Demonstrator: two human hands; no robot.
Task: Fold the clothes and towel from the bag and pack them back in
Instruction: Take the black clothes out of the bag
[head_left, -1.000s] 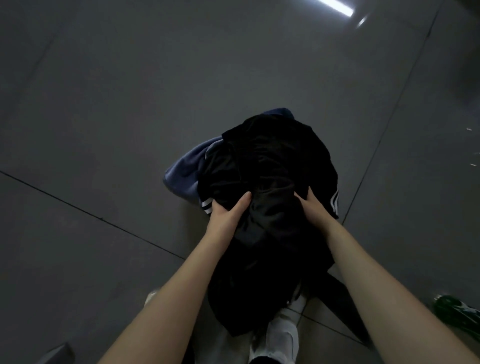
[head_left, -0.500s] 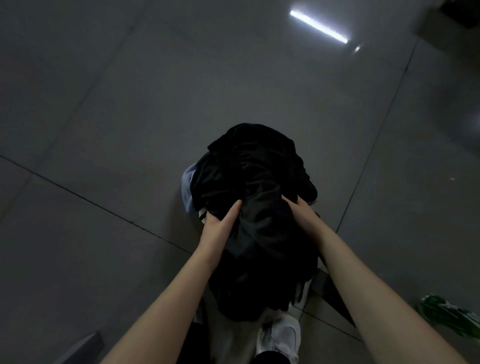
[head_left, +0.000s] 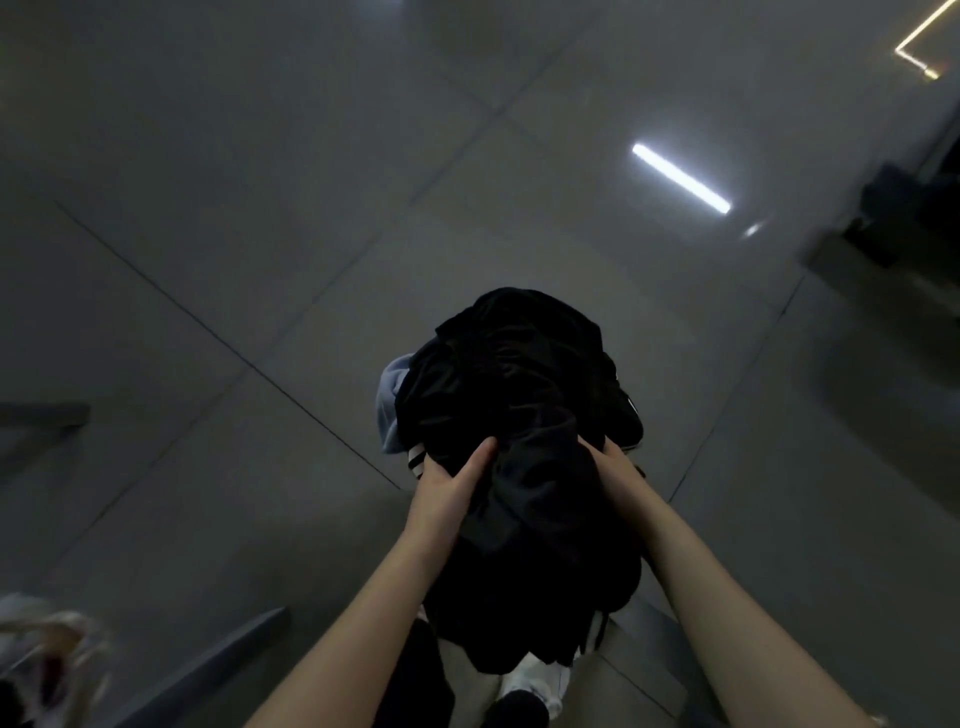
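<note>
Over the grey tiled floor, a pale blue cloth protruded at the left edge of the black clothes bundle, which was held aloft. The left hand gripped the bundle's left side, thumb on top. The right hand clutched its right side, fingers buried in fabric.
</note>
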